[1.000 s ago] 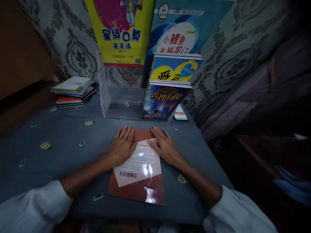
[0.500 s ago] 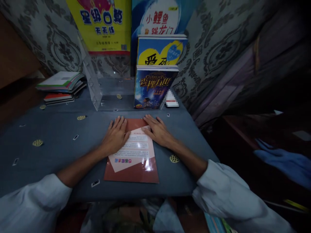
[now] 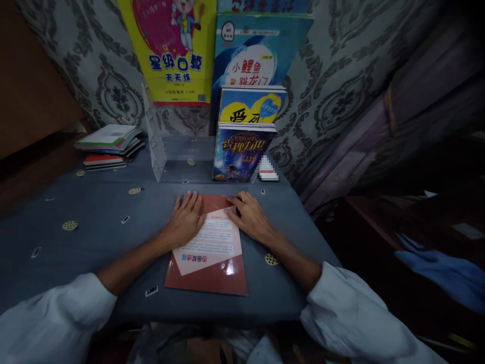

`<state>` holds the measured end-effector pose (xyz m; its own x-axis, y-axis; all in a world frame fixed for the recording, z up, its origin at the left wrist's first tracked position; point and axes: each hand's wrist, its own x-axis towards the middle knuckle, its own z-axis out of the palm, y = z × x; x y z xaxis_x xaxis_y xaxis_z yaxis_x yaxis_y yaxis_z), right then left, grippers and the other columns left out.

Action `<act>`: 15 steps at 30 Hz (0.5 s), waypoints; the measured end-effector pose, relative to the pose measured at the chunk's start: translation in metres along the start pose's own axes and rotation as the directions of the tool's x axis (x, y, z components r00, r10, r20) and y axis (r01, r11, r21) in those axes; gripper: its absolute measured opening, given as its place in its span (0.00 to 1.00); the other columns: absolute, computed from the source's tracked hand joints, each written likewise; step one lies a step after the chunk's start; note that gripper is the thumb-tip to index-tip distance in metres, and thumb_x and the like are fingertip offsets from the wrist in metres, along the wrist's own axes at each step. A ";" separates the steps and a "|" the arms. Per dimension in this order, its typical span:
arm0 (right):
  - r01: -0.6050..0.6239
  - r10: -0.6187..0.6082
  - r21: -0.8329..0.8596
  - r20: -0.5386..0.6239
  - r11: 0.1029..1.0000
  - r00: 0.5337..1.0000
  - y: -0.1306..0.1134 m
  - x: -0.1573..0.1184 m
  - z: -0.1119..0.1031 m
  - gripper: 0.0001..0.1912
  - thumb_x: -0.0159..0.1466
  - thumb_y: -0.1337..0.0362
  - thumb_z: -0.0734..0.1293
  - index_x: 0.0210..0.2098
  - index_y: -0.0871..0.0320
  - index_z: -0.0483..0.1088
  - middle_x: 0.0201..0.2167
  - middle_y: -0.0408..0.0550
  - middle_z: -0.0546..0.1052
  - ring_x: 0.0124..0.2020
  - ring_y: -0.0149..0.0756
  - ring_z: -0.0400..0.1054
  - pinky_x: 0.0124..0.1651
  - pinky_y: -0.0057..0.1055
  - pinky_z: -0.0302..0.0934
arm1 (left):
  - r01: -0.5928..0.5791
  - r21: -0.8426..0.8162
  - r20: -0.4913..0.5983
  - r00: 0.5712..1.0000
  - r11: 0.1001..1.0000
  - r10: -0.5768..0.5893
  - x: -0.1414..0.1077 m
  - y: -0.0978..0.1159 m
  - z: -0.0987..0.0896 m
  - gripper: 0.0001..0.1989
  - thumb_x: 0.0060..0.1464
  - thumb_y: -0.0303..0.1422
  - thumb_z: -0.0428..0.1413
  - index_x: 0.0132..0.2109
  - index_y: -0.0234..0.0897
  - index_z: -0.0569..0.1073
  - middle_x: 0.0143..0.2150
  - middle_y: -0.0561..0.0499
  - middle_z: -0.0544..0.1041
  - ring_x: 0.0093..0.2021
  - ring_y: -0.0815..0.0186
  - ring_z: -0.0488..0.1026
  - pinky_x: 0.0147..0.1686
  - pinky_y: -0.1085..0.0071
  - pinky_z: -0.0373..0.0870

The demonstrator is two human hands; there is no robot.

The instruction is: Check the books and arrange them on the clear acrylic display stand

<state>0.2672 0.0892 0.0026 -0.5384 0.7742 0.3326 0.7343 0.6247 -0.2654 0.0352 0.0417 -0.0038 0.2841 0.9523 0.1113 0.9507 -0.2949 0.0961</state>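
A reddish-brown book (image 3: 206,281) with a pale, tilted text panel lies on the cloth-covered table, its print upside down to me. Along its far left edge my left hand (image 3: 185,218) rests flat, fingers stretched forward and thumb on the cover. My right hand (image 3: 250,215) lies at the far right corner, its thumb over the cover and its fingers slightly bent near the edge. Neither hand is wrapped round the book. Just beyond stands a clear acrylic rack (image 3: 156,151), holding a dark blue book (image 3: 242,154) and a blue-yellow book (image 3: 252,106).
At the back left is a stack of books (image 3: 109,139). Behind, a yellow workbook (image 3: 176,86) and a teal book (image 3: 261,45) stand against patterned wallpaper (image 3: 341,96). A blurred white object (image 3: 268,169) sits right of the rack. Blue cloth (image 3: 443,273) lies far right.
The view has tilted up, so more of the tall books shows. My right hand's fingers have bent a little at the book's corner. The left hand stays flat.
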 end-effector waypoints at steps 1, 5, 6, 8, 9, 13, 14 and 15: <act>0.005 -0.005 0.002 -0.003 1.000 1.000 -0.001 0.000 0.000 0.20 0.69 0.59 0.61 0.56 0.60 0.73 0.45 0.57 0.73 0.47 0.50 0.66 0.51 0.48 0.64 | -0.002 0.002 -0.009 1.000 1.000 0.002 0.000 -0.001 0.002 0.31 0.69 0.41 0.37 0.72 0.27 0.54 0.74 0.34 0.54 0.75 0.48 0.45 0.70 0.44 0.45; 0.020 -0.020 0.014 -0.021 1.000 1.000 -0.001 0.000 0.001 0.17 0.69 0.61 0.62 0.54 0.59 0.74 0.43 0.55 0.73 0.45 0.48 0.66 0.50 0.46 0.64 | -0.005 0.013 -0.021 1.000 1.000 0.005 0.000 -0.002 0.005 0.31 0.69 0.42 0.37 0.72 0.29 0.55 0.74 0.35 0.54 0.75 0.47 0.45 0.71 0.45 0.44; 0.019 -0.018 0.023 -0.028 1.000 0.999 -0.001 0.000 0.001 0.17 0.69 0.62 0.63 0.53 0.60 0.75 0.43 0.55 0.73 0.45 0.48 0.66 0.50 0.46 0.65 | -0.011 0.015 -0.023 1.000 1.000 0.012 0.000 -0.002 0.004 0.31 0.69 0.42 0.37 0.71 0.28 0.55 0.74 0.35 0.54 0.75 0.47 0.45 0.71 0.45 0.45; 0.013 -0.011 0.045 -0.046 0.999 0.999 -0.001 0.000 0.002 0.16 0.68 0.63 0.64 0.52 0.60 0.75 0.42 0.55 0.73 0.45 0.48 0.67 0.50 0.45 0.65 | -0.027 0.019 -0.020 0.999 0.999 0.027 0.000 -0.002 0.002 0.32 0.69 0.42 0.37 0.71 0.24 0.55 0.73 0.33 0.55 0.75 0.48 0.46 0.71 0.47 0.45; 0.011 -0.007 0.057 -0.057 0.998 0.998 -0.001 0.000 0.003 0.15 0.67 0.64 0.64 0.51 0.59 0.75 0.42 0.54 0.74 0.45 0.47 0.67 0.50 0.44 0.66 | -0.032 0.021 -0.019 0.999 0.999 0.033 0.000 -0.002 0.001 0.32 0.69 0.41 0.36 0.71 0.22 0.55 0.73 0.32 0.55 0.75 0.48 0.46 0.71 0.48 0.45; 0.013 -0.005 0.093 -0.090 0.996 0.996 -0.002 0.000 0.006 0.14 0.67 0.65 0.63 0.50 0.58 0.76 0.41 0.54 0.74 0.44 0.47 0.68 0.50 0.45 0.67 | -0.054 0.016 -0.034 0.998 0.998 0.055 0.001 -0.005 0.001 0.33 0.69 0.42 0.36 0.71 0.21 0.55 0.73 0.31 0.55 0.75 0.50 0.48 0.72 0.50 0.47; 0.016 -0.007 0.099 -0.095 0.995 0.995 -0.002 0.000 0.006 0.14 0.67 0.65 0.63 0.49 0.58 0.76 0.41 0.54 0.74 0.45 0.47 0.68 0.50 0.46 0.67 | -0.058 0.013 -0.039 0.998 0.998 0.058 0.001 -0.005 0.001 0.33 0.69 0.42 0.36 0.71 0.22 0.55 0.73 0.32 0.56 0.75 0.51 0.48 0.71 0.51 0.47; 0.021 -0.011 0.104 -0.098 0.994 0.995 -0.002 0.000 0.007 0.15 0.67 0.66 0.63 0.49 0.58 0.76 0.42 0.55 0.75 0.45 0.48 0.68 0.50 0.47 0.67 | -0.060 0.012 -0.043 0.997 0.998 0.060 0.001 -0.006 0.002 0.33 0.69 0.42 0.37 0.70 0.22 0.55 0.72 0.32 0.56 0.74 0.51 0.49 0.71 0.51 0.48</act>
<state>0.2628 0.0886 -0.0030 -0.5031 0.7538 0.4227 0.6762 0.6479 -0.3507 0.0301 0.0450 -0.0060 0.3353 0.9286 0.1592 0.9335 -0.3503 0.0770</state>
